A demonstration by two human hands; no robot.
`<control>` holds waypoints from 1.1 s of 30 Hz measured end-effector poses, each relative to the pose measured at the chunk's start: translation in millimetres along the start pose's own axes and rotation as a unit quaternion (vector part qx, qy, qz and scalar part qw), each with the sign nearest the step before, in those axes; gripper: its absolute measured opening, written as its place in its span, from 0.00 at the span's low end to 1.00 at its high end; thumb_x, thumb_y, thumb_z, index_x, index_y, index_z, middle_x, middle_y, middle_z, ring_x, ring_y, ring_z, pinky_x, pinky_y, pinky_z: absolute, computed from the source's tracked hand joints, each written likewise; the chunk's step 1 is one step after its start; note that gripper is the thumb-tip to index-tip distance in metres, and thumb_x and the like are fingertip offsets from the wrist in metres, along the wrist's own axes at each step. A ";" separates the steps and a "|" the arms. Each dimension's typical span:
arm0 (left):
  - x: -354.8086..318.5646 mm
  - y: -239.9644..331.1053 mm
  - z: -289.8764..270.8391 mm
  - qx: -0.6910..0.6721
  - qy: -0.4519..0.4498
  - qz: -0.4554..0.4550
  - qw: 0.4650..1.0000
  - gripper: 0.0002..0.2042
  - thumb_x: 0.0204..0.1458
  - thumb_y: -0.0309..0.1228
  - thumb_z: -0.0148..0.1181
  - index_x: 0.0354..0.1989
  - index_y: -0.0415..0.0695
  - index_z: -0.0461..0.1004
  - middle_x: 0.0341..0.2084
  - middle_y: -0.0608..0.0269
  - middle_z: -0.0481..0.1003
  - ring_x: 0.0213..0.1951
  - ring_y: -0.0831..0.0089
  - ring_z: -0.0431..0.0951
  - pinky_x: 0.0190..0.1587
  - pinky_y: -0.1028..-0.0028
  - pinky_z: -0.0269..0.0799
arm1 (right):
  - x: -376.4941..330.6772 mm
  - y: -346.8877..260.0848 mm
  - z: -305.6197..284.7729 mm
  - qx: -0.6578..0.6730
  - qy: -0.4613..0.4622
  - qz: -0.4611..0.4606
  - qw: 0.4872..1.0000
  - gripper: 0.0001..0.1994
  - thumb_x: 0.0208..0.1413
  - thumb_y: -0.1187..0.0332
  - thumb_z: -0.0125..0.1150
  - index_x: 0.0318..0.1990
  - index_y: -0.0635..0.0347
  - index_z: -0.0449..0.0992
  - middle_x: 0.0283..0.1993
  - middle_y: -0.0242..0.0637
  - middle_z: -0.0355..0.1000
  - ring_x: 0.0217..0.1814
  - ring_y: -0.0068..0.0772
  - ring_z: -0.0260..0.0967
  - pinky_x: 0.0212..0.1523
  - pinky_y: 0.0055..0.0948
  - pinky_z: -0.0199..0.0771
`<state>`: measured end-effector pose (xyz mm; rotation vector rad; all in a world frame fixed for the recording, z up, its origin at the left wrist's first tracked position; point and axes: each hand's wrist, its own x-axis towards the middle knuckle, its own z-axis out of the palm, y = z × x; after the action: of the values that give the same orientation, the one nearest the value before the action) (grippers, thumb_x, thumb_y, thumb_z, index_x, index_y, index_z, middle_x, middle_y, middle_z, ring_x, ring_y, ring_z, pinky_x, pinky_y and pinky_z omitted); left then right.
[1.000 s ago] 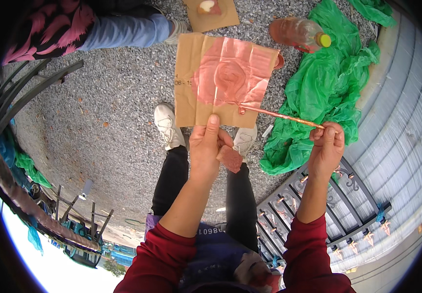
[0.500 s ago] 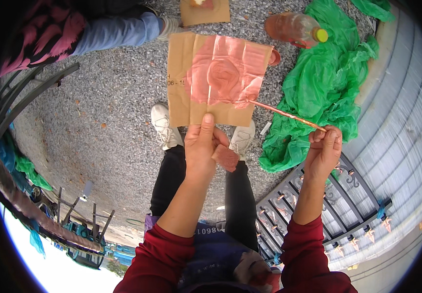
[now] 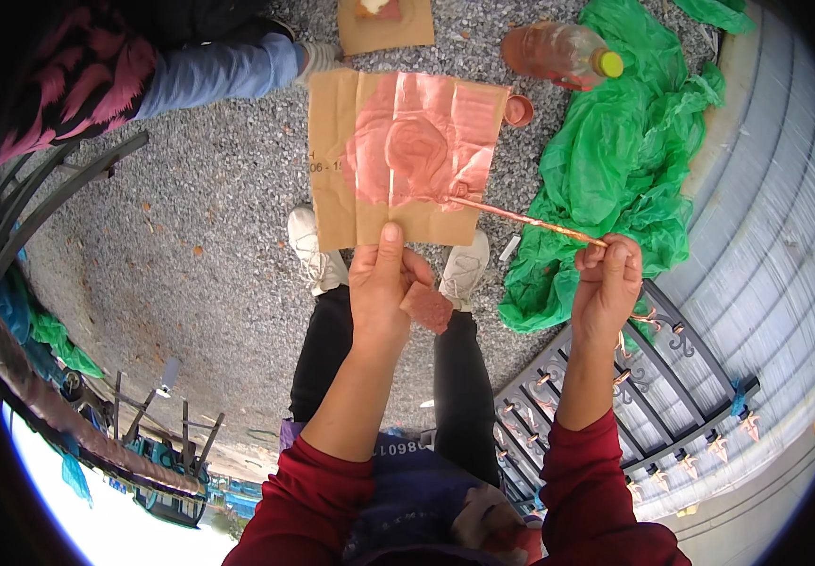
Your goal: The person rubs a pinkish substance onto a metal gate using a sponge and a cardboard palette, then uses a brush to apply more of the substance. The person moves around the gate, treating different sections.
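Two hands work over gravel ground. Left hand pinches the lower edge of a brown cardboard sheet, thumb on its face, and holds it up; a small reddish block sits tucked in the palm. Copper-pink paint patch covers the sheet's middle and right. Right hand is clenched around a thin brush. Brush long axis runs nearly level, slightly tilted; tip points left and up and touches the patch's lower edge. Green plastic sheet lies right of the sheet.
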<state>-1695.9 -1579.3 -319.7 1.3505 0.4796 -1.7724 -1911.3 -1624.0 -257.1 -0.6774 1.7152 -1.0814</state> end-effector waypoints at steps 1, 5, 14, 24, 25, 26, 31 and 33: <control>-0.1 0.3 -0.3 0.000 0.000 -0.001 1.000 0.15 0.60 0.42 0.48 0.48 0.46 0.66 0.14 0.64 0.67 0.15 0.80 0.67 0.16 0.81 0.63 | 1.0 1.1 0.2 0.007 0.002 -0.001 1.000 0.08 0.61 0.67 0.52 0.38 0.63 0.69 0.27 0.33 0.68 0.28 0.23 0.63 0.30 0.25 0.65; -0.1 1.3 0.5 -0.003 0.013 0.005 1.000 0.15 0.60 0.42 0.48 0.47 0.45 0.66 0.14 0.64 0.67 0.15 0.80 0.66 0.16 0.81 0.63 | 4.4 3.5 3.0 0.038 0.022 -0.001 0.999 0.08 0.61 0.66 0.52 0.38 0.61 0.69 0.28 0.32 0.68 0.29 0.23 0.63 0.31 0.24 0.64; 0.7 2.0 0.3 -0.008 0.019 0.015 1.000 0.14 0.60 0.42 0.49 0.44 0.44 0.67 0.14 0.64 0.67 0.15 0.79 0.67 0.16 0.80 0.63 | 0.3 5.6 5.5 0.098 0.058 0.001 0.993 0.07 0.61 0.65 0.53 0.39 0.59 0.70 0.29 0.31 0.69 0.29 0.21 0.62 0.32 0.24 0.62; 1.1 2.6 0.9 -0.005 0.029 0.017 0.999 0.13 0.60 0.43 0.49 0.41 0.46 0.68 0.13 0.64 0.68 0.15 0.80 0.67 0.16 0.80 0.63 | 2.4 24.2 22.3 0.104 0.065 0.018 0.992 0.07 0.61 0.65 0.53 0.39 0.60 0.70 0.28 0.31 0.69 0.29 0.21 0.62 0.32 0.25 0.64; 1.3 2.8 0.1 -0.004 0.028 0.015 0.999 0.13 0.60 0.43 0.49 0.41 0.46 0.68 0.13 0.64 0.68 0.15 0.79 0.67 0.16 0.80 0.62 | 4.4 22.1 24.0 0.106 0.064 0.015 0.992 0.07 0.61 0.65 0.53 0.39 0.59 0.70 0.28 0.31 0.69 0.30 0.21 0.62 0.32 0.25 0.64; 1.2 2.8 -0.4 -0.009 0.027 0.014 0.999 0.13 0.60 0.43 0.49 0.41 0.46 0.68 0.13 0.64 0.68 0.14 0.79 0.66 0.16 0.80 0.62 | 5.7 20.6 24.9 0.107 0.064 0.013 0.992 0.07 0.61 0.65 0.53 0.39 0.59 0.70 0.28 0.31 0.69 0.30 0.21 0.62 0.33 0.24 0.64; 2.4 1.7 -1.6 -0.003 0.036 0.017 0.999 0.13 0.60 0.43 0.49 0.41 0.47 0.67 0.13 0.64 0.67 0.13 0.78 0.65 0.15 0.79 0.62 | 10.3 23.4 25.4 0.112 0.066 0.017 0.991 0.07 0.61 0.65 0.52 0.38 0.59 0.70 0.29 0.31 0.69 0.30 0.20 0.62 0.33 0.24 0.63; 2.8 0.0 -3.0 -0.009 0.040 0.023 0.999 0.13 0.60 0.42 0.50 0.41 0.45 0.68 0.13 0.63 0.68 0.14 0.79 0.65 0.16 0.78 0.62 | 12.7 22.1 25.8 0.119 0.066 0.009 0.991 0.07 0.61 0.65 0.52 0.38 0.59 0.70 0.29 0.30 0.69 0.30 0.20 0.62 0.33 0.24 0.63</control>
<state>-1694.3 -1578.2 -323.4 1.4131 0.5022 -1.6784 -1891.5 -1633.6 -285.9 -0.4478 1.6656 -1.3176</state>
